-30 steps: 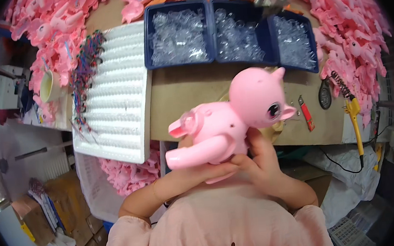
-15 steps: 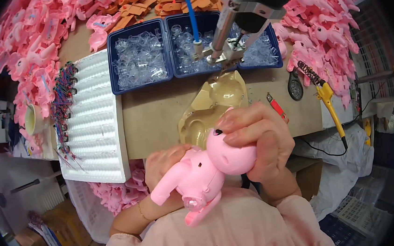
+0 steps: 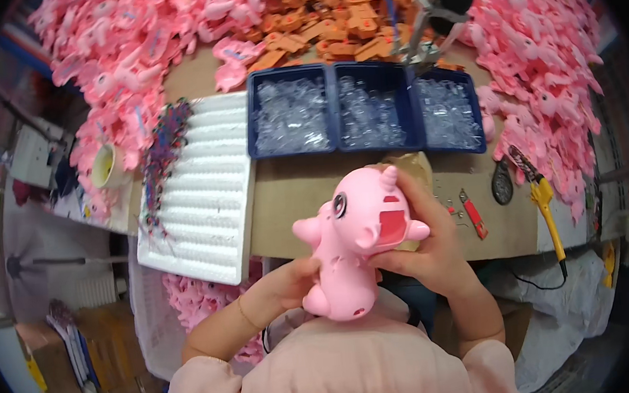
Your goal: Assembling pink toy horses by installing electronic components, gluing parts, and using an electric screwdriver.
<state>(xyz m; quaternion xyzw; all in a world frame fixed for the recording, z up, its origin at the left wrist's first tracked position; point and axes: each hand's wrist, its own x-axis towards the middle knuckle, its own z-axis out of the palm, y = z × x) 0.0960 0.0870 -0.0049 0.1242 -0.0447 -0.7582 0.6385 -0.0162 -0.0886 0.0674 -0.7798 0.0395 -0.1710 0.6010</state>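
A pink plastic toy unicorn (image 3: 345, 246) is held between my two hands in front of my chest. Its horned head is uppermost, with a large dark eye and a rectangular opening in the head showing. My left hand (image 3: 303, 278) grips the body from the left side. Around the right side of the head my right hand (image 3: 434, 242) is closed, its thumb below the opening. Behind the toy lies a tan moulded fixture (image 3: 418, 166), mostly hidden by it and my right hand.
Blue bins (image 3: 336, 148) of clear plastic parts stand beyond, below a metal press (image 3: 426, 18). Left is a white ridged tray (image 3: 212, 183) with wired parts (image 3: 161, 157). A red cutter (image 3: 473, 216) and yellow-handled tool (image 3: 542, 195) lie right. Pink pieces (image 3: 542, 64) and orange pieces (image 3: 336, 15) pile behind.
The unicorn has been turned over and upright, so its eye and head opening now show. Both hands have shifted their grip on it. The whole view has swung, uncovering more of the back piles.
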